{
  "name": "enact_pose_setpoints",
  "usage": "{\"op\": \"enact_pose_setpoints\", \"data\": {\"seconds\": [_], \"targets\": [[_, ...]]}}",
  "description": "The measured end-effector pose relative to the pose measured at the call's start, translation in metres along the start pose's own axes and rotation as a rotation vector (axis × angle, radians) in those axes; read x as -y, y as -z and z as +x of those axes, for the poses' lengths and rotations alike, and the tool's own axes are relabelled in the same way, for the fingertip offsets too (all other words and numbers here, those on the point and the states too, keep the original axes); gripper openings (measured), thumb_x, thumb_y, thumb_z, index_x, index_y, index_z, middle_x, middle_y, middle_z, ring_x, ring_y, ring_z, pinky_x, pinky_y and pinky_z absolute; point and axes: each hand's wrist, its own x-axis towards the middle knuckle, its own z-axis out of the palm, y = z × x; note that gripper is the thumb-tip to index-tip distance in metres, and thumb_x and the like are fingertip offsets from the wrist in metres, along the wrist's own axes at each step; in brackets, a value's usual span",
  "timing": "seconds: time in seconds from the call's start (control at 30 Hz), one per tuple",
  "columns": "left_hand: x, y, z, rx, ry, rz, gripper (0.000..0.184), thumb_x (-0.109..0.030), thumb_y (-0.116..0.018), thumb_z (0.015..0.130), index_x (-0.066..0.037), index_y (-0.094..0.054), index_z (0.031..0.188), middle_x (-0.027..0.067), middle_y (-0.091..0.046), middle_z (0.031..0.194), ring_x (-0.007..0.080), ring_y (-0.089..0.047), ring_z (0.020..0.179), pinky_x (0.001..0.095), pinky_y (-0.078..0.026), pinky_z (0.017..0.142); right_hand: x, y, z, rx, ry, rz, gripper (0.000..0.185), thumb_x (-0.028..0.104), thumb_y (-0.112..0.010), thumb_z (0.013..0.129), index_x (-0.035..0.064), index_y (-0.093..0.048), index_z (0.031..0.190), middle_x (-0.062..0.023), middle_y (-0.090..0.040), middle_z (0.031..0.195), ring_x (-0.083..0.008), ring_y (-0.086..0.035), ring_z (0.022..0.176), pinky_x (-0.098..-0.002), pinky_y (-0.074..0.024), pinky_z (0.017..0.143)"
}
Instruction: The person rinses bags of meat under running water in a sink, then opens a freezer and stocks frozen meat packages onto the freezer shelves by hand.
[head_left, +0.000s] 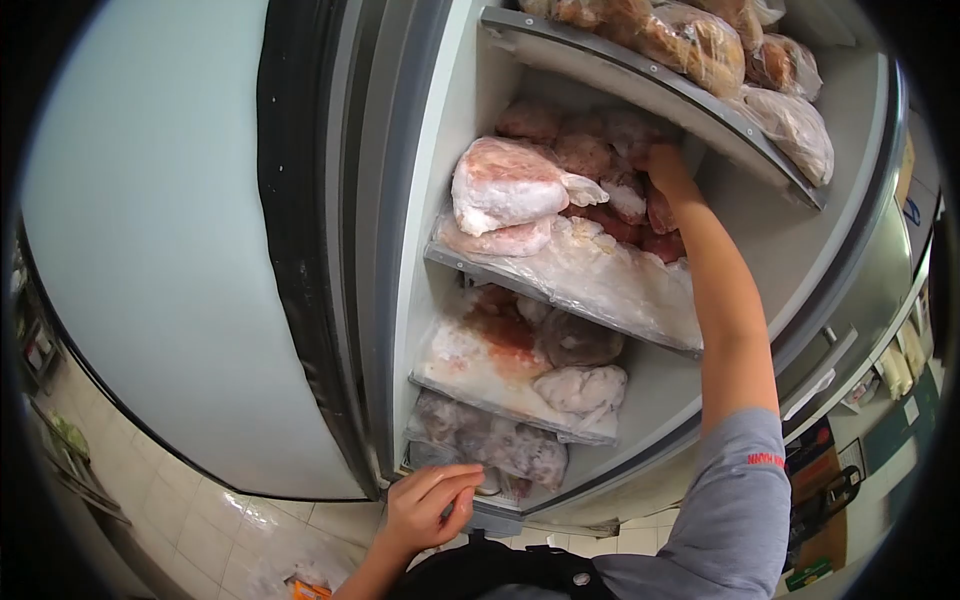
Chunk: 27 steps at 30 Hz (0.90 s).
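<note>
My right arm reaches into an upright freezer, to the back of its second visible shelf (560,293). My right hand (660,160) is among frozen bagged meat (585,155) there, and its fingers are hidden. On the left of that shelf lies a large frosted bag of meat (510,185), with a knotted plastic end pointing toward the middle. Darker red pieces sit behind a crumpled, frosted plastic sheet (600,275). Down by the freezer's bottom, my left hand (432,505) is held closed, fingers together and thumb folded in, with nothing visible in it.
The freezer door (160,250) stands wide on the left. Bags of browned food (690,45) fill the top shelf. Lower down are a red-stained icy shelf (460,355) and frosted bags (490,440). A plastic bag (300,570) lies on the tiled floor (200,520).
</note>
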Motion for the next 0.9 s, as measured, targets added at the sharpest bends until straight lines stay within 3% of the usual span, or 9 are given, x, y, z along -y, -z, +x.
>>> {"op": "enact_pose_setpoints", "data": {"seconds": [0.07,0.2,0.27,0.43,0.57,0.6,0.7,0.83,0.9], "targets": [[0.004,0.001,0.002,-0.011,-0.012,0.0,0.012,-0.002,-0.057,0.073,-0.002,-0.064,0.082,0.0089,-0.065,0.085,0.0212,-0.062,0.069,0.0285,-0.049,0.062,0.008,0.023,0.001,0.179,0.108,-0.063,0.038,0.032,-0.06,0.075,-0.0027,-0.062,0.09,-0.0248,-0.06,0.091,-0.0367,-0.059,0.088,-0.0398,-0.0462,0.079],[0.004,0.006,0.02,-0.029,0.064,0.014,0.014,-0.004,-0.059,0.075,-0.002,-0.063,0.088,0.0097,-0.063,0.093,0.025,-0.061,0.08,0.031,-0.049,0.069,0.072,0.093,-0.01,0.257,0.278,0.09,0.049,0.044,-0.053,0.082,-0.0035,-0.062,0.091,-0.0232,-0.062,0.086,-0.0328,-0.062,0.082,-0.0383,-0.0492,0.074],[-0.003,0.011,0.051,-0.032,-0.022,0.157,0.021,-0.006,-0.058,0.077,-0.001,-0.06,0.098,0.0142,-0.057,0.107,0.0292,-0.056,0.096,0.0361,-0.045,0.081,0.109,0.116,-0.019,0.838,-0.546,0.849,0.067,0.059,-0.041,0.084,-0.0049,-0.058,0.095,-0.0224,-0.063,0.085,-0.0268,-0.063,0.077,-0.0344,-0.0514,0.067],[0.002,0.005,0.147,-0.202,-0.104,0.339,0.052,-0.014,-0.058,0.08,0.002,-0.039,0.126,0.0224,-0.039,0.129,0.0376,-0.039,0.116,0.0419,-0.032,0.096,0.15,0.11,-0.046,1.081,-0.614,1.287,0.084,0.073,-0.027,0.079,-0.0055,-0.051,0.097,-0.0183,-0.06,0.08,-0.0226,-0.062,0.068,-0.0302,-0.0522,0.063],[0.029,-0.02,0.189,-0.27,-0.043,0.462,0.065,-0.023,-0.057,0.081,0.006,-0.028,0.131,0.0264,-0.035,0.131,0.0391,-0.034,0.119,0.046,-0.028,0.098,0.162,0.096,-0.065,0.927,-0.74,1.562,0.078,0.071,-0.031,0.079,-0.0023,-0.052,0.092,-0.0143,-0.06,0.079,-0.02,-0.061,0.066,-0.0293,-0.0526,0.065],[0.027,-0.026,0.193,-0.293,-0.014,0.452,0.063,-0.024,-0.057,0.08,0.007,-0.031,0.129,0.026,-0.037,0.129,0.0392,-0.034,0.119,0.0473,-0.026,0.099,0.166,0.097,-0.069,0.893,-0.749,1.641,0.071,0.068,-0.04,0.079,-0.001,-0.052,0.09,-0.0133,-0.059,0.08,-0.0196,-0.06,0.071,-0.0285,-0.0524,0.066],[0.022,-0.026,0.2,-0.326,0.041,0.357,0.059,-0.022,-0.056,0.08,0.008,-0.035,0.126,0.0257,-0.041,0.125,0.0393,-0.036,0.117,0.046,-0.028,0.098,0.177,0.094,-0.075,0.826,-0.745,1.782,0.068,0.065,-0.048,0.077,-0.0006,-0.052,0.092,-0.0128,-0.058,0.083,-0.0191,-0.059,0.075,-0.0274,-0.0518,0.067],[0.009,-0.051,0.199,-0.312,-0.118,0.167,0.051,-0.02,-0.057,0.081,0.007,-0.042,0.122,0.0247,-0.048,0.118,0.0372,-0.044,0.111,0.0412,-0.033,0.096,0.189,0.104,-0.071,0.67,-0.822,1.757,0.056,0.059,-0.055,0.077,0.0091,-0.054,0.103,-0.0071,-0.055,0.096,-0.0168,-0.055,0.088,-0.0325,-0.05,0.074],[0.002,-0.065,0.2,-0.203,-0.137,0.105,0.057,-0.018,-0.058,0.079,0.007,-0.037,0.126,0.0262,-0.044,0.123,0.0373,-0.04,0.116,0.0413,-0.03,0.099,0.19,0.106,-0.069,0.635,-0.852,1.777,0.049,0.054,-0.057,0.079,0.0132,-0.054,0.106,-0.0045,-0.055,0.102,-0.0158,-0.053,0.095,-0.0341,-0.0487,0.078]]}}
